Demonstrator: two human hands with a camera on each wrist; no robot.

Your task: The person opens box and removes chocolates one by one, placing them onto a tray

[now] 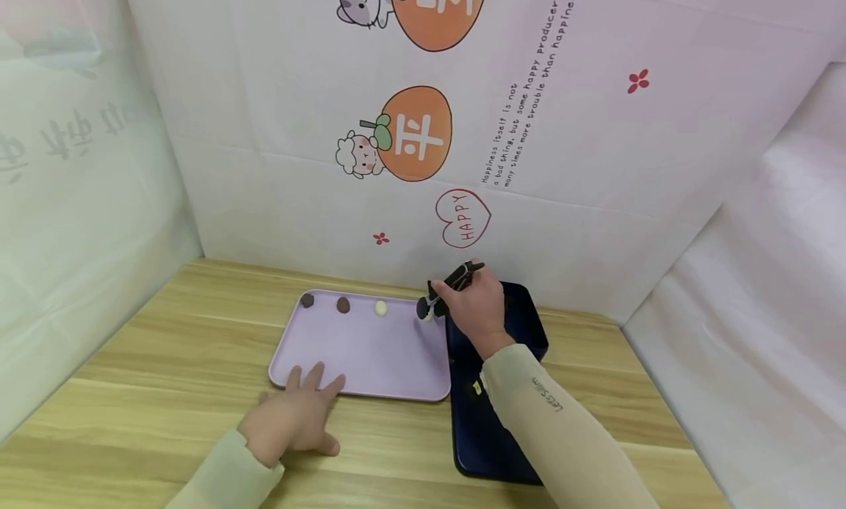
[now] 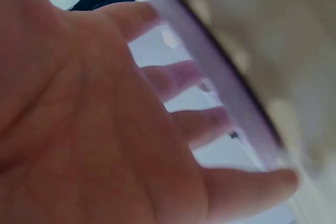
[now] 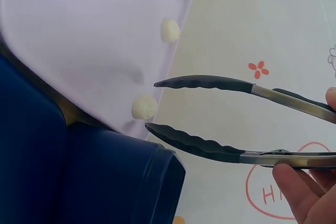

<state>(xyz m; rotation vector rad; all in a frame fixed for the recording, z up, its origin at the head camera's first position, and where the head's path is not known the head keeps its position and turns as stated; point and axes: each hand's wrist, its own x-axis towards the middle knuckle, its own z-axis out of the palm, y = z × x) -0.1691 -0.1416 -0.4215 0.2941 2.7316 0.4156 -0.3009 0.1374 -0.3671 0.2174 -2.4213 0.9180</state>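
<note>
My right hand (image 1: 481, 307) holds a pair of tongs (image 1: 459, 275) with black scalloped tips and metal arms. In the right wrist view the tong tips stand apart, with a cream-coloured round piece (image 3: 144, 107) at the gap between them, on the corner of a lavender tray (image 1: 370, 355). Along the tray's far side lie another cream piece (image 1: 380, 308), a brown piece (image 1: 343, 305) and a dark piece (image 1: 307, 300), spaced in a row. My left hand (image 1: 294, 417) is spread at the tray's near left edge, its fingertips reaching over the rim.
A dark blue container (image 1: 476, 446) stands right beside the tray, partly hidden under my right forearm, with a small yellow mark or piece (image 1: 477, 387) inside. Behind the wooden table (image 1: 132, 377) rises a white printed cloth (image 1: 277, 215); pale cloth hangs on both sides.
</note>
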